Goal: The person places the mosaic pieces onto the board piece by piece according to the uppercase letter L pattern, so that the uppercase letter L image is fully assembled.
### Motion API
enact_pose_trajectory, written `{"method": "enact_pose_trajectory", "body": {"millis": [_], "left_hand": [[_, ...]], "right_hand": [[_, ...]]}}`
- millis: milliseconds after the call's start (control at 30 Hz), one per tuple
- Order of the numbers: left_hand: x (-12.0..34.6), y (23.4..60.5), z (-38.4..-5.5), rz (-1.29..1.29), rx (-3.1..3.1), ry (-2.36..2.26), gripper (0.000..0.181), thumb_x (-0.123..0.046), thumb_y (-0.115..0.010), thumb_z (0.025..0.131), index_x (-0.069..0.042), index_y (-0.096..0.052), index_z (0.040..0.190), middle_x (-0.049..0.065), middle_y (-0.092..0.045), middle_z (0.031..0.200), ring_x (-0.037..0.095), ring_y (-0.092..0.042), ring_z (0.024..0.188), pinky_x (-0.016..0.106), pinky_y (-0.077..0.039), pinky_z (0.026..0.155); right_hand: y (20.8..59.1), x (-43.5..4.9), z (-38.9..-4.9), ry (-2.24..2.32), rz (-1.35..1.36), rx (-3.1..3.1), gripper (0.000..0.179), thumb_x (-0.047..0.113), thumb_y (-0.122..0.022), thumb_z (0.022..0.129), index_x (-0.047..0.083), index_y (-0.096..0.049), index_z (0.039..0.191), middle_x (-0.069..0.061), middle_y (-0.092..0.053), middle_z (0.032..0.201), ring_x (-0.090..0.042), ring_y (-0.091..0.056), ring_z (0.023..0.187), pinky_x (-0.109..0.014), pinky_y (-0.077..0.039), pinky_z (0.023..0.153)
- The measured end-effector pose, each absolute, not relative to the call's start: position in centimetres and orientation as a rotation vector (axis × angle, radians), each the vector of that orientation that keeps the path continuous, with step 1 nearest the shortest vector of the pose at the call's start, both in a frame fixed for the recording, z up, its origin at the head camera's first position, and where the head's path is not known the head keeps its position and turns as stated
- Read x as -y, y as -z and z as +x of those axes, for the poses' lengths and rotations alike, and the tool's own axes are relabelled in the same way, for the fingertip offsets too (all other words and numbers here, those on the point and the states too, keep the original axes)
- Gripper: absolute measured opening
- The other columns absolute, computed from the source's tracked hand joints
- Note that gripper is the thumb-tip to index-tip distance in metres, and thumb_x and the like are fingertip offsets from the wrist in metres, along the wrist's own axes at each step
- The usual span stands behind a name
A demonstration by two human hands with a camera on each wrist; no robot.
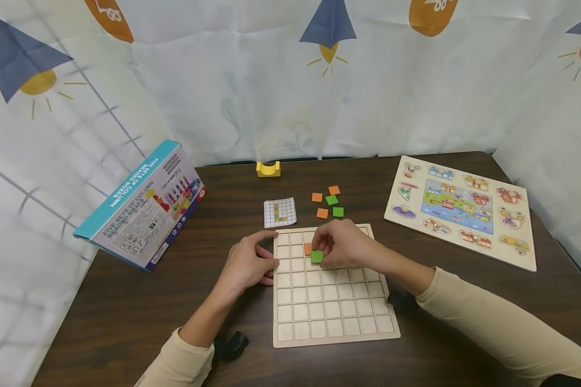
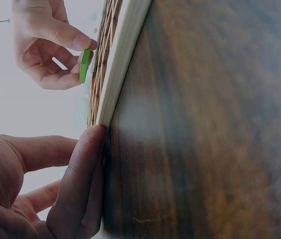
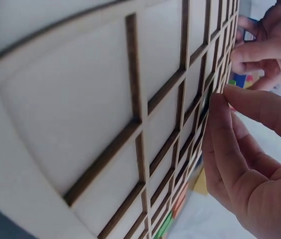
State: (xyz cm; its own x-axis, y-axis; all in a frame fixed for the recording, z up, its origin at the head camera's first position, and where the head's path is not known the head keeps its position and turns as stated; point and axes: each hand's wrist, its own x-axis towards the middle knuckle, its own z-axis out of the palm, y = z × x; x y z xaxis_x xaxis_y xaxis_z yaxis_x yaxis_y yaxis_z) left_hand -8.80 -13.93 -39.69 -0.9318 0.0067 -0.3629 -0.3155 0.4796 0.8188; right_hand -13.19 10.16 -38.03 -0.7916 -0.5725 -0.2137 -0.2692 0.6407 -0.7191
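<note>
A pale wooden grid board lies on the dark table. Over its upper rows my right hand pinches a green square tile between thumb and fingers. The left wrist view shows that green tile tilted on edge, held close above the board. Beside it, an orange tile sits in a cell, partly covered by the right fingers. My left hand rests at the board's left edge, a fingertip touching its side. Beyond the board lies a small printed grid card with coloured squares.
Several loose orange and green tiles lie behind the board. A yellow arched block stands at the table's back edge. On the right lies a wooden picture puzzle; a toy box stands tilted on the left.
</note>
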Motion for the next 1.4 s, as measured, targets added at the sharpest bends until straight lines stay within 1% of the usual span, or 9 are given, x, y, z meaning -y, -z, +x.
{"method": "enact_pose_trajectory", "body": {"millis": [300,567,933,1400], "left_hand": [[13.9,39.6,-8.7,-0.263,-2.414,-1.431,0.064,0.003,-0.076,0.085,-0.018,-0.062,0.143,0.015,-0.065,0.096,0.02,-0.07,0.059,0.037,-0.064,0.051],[13.9,39.6,-8.9,-0.263,-2.419,-1.434,0.063,0.003,-0.077,0.085,-0.018,-0.062,0.143,0.015,-0.066,0.095,0.02,-0.07,0.056,0.038,-0.064,0.052],[13.9,39.6,-8.8,-0.264,-2.41,-1.448,0.063,0.004,-0.077,0.085,-0.018,-0.063,0.143,0.015,-0.065,0.095,0.02,-0.07,0.056,0.038,-0.064,0.052],[13.9,39.5,-8.9,-0.276,-2.414,-1.425,0.063,0.002,-0.078,0.085,-0.018,-0.062,0.143,0.015,-0.065,0.096,0.02,-0.07,0.057,0.038,-0.064,0.051]], "right_hand": [[38.2,-9.5,-12.9,0.933,-0.716,-2.437,0.024,-0.004,-0.086,0.074,0.011,-0.075,0.09,-0.002,-0.067,0.078,-0.01,-0.059,0.072,-0.023,-0.054,0.066],[38.4,-9.1,-12.8,0.914,-0.716,-2.448,0.026,-0.005,-0.085,0.072,0.012,-0.075,0.088,0.001,-0.065,0.076,-0.01,-0.058,0.072,-0.022,-0.053,0.064],[38.3,-8.9,-12.6,0.919,-0.732,-2.457,0.026,-0.004,-0.088,0.071,0.011,-0.076,0.089,-0.001,-0.066,0.077,-0.01,-0.058,0.073,-0.022,-0.052,0.064],[38.3,-8.9,-12.4,0.927,-0.723,-2.455,0.027,-0.003,-0.088,0.071,0.011,-0.076,0.089,0.002,-0.067,0.077,-0.01,-0.059,0.073,-0.023,-0.053,0.066]]}}
